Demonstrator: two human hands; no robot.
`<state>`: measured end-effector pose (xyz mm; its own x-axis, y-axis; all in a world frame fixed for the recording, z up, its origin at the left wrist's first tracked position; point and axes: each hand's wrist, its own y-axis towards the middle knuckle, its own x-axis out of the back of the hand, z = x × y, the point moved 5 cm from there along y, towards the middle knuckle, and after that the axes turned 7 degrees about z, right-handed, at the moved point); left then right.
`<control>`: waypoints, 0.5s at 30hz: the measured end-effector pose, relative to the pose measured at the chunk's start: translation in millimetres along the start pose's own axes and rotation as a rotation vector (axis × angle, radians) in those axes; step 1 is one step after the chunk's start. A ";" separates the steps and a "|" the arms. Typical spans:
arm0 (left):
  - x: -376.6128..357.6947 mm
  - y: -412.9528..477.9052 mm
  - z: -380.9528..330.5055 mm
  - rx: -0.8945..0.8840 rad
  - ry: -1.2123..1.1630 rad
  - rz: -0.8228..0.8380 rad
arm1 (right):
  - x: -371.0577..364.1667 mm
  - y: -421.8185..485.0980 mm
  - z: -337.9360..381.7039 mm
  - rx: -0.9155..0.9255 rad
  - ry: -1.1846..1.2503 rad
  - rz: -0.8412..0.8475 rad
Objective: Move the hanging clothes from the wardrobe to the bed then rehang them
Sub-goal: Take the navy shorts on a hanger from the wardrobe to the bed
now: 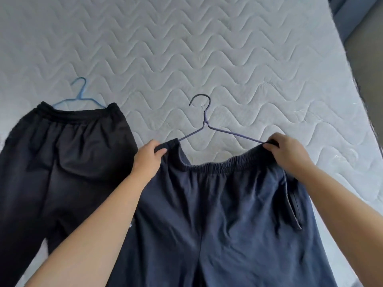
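We've got the navy trousers (228,214) lower centre on the bed (207,48), left hand (148,160) and right hand (288,150) each pinching the waistband (217,165) over the wire hanger (205,121), while the black trousers (62,162) at left look hangered already, so wardrobe rehanging remains.

Grey-brown floor (369,69) beside bluish panel (352,15), far right.
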<state>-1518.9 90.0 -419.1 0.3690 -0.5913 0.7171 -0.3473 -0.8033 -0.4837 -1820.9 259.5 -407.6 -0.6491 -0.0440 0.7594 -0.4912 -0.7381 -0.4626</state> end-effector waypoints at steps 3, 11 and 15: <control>-11.2 32.4 -0.3 0.008 -0.023 -0.022 | -4.3 30.7 -4.2 -0.002 0.005 -0.024; -32.6 63.4 16.9 -0.021 0.009 -0.076 | -38.0 77.7 -30.7 0.012 -0.031 -0.121; -32.0 65.3 15.8 0.000 0.021 -0.021 | -37.4 78.9 -33.4 0.004 0.038 -0.083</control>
<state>-1539.8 55.4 -481.5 0.3577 -0.5728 0.7375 -0.3399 -0.8155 -0.4685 -1854.8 225.4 -487.8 -0.6275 0.0429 0.7775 -0.5419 -0.7411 -0.3965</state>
